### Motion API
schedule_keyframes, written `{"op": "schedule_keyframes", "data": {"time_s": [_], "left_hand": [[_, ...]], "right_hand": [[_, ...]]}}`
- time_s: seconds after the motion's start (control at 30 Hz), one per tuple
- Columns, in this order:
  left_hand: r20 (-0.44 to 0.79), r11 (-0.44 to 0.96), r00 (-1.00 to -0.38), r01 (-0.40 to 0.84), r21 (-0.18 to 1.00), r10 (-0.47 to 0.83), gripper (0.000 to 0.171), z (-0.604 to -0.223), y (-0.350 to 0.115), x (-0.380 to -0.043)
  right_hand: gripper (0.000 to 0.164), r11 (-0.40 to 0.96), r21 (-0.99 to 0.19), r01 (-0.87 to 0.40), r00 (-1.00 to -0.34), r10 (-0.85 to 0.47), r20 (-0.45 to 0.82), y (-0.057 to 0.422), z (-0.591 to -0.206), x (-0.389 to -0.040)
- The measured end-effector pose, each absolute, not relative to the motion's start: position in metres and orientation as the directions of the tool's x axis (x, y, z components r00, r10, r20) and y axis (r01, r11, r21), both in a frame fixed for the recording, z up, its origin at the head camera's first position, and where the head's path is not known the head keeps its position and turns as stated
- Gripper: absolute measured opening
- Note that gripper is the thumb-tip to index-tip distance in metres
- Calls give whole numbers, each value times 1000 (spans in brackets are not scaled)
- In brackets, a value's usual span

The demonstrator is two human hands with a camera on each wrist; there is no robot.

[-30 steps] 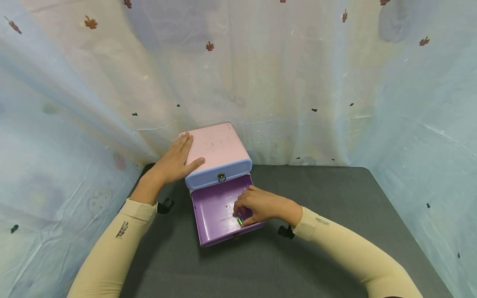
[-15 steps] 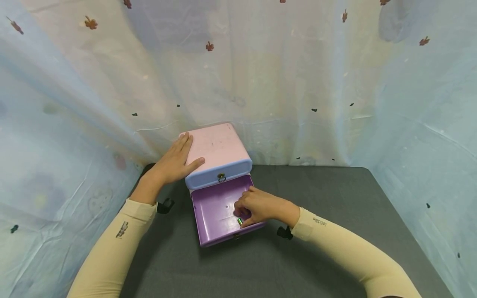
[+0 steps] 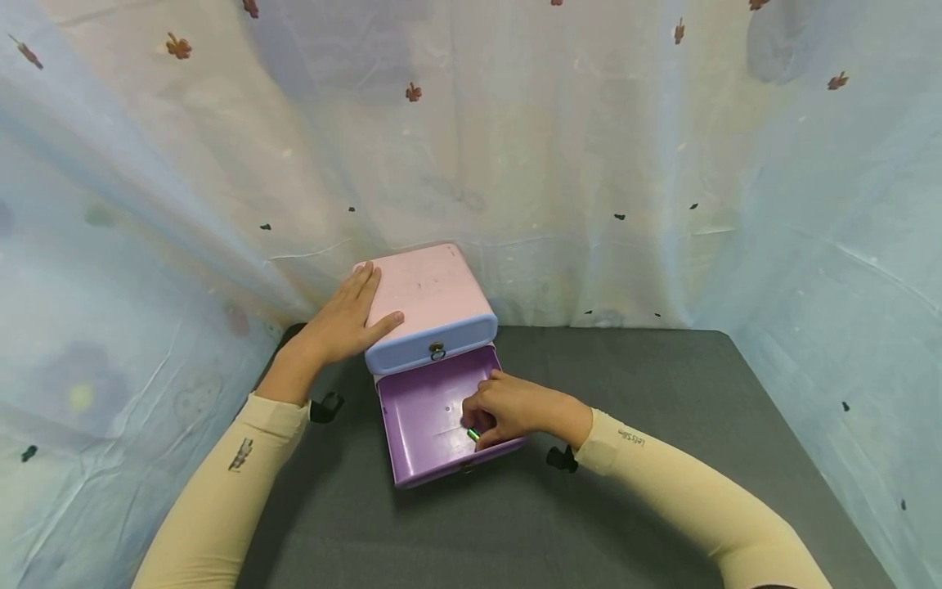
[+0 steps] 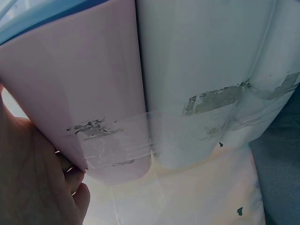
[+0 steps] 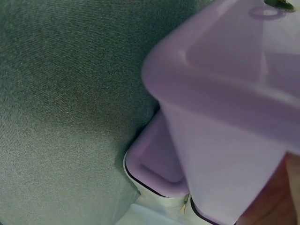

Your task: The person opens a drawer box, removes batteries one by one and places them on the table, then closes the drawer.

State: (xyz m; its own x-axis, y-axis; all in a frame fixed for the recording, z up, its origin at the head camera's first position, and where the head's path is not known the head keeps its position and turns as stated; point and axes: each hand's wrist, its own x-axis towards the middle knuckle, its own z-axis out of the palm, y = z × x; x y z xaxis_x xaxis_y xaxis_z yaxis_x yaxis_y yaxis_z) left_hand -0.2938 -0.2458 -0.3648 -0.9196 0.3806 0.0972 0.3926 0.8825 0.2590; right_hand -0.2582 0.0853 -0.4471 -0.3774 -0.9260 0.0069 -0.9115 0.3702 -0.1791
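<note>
A small drawer cabinet has a pink top [image 3: 427, 286] and a blue upper drawer front [image 3: 434, 345] with a ring pull. Below it, the purple drawer [image 3: 419, 425] is pulled out. My left hand [image 3: 338, 323] rests with straight fingers on the left side of the pink top; in the left wrist view its fingers [image 4: 75, 183] lie by the pink casing. Inside the purple drawer's right part, my right hand [image 3: 511, 406] has curled fingers and pinches a small shiny green cylinder [image 3: 473, 434], probably a battery. In the right wrist view the drawer wall [image 5: 215, 154] hides most of that hand.
The cabinet stands on a dark grey table [image 3: 625, 393], near its back edge. A pale patterned curtain [image 3: 545, 164] hangs behind and along both sides. In the left wrist view, peeling tape [image 4: 215, 100] runs across the cabinet's casings.
The green cylinder has tilted slightly between the right fingers and thumb. My left hand, the cabinet and the drawer have stayed put.
</note>
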Motion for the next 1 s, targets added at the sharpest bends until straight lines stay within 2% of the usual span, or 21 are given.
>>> {"op": "schedule_keyframes", "data": {"time_s": [0.17, 0.73, 1.0], "left_hand": [[96, 883, -920, 391, 262, 379, 102, -364, -245, -292], [100, 882, -920, 391, 263, 378, 102, -364, -245, -293], [102, 880, -918, 396, 264, 383, 101, -365, -246, -293]], "right_hand": [[33, 383, -213, -899, -391, -920, -4, 85, -446, -258], [27, 327, -272, -905, -340, -940, 2, 85, -451, -263], [26, 332, -255, -908, -350, -937, 24, 85, -449, -260]]}}
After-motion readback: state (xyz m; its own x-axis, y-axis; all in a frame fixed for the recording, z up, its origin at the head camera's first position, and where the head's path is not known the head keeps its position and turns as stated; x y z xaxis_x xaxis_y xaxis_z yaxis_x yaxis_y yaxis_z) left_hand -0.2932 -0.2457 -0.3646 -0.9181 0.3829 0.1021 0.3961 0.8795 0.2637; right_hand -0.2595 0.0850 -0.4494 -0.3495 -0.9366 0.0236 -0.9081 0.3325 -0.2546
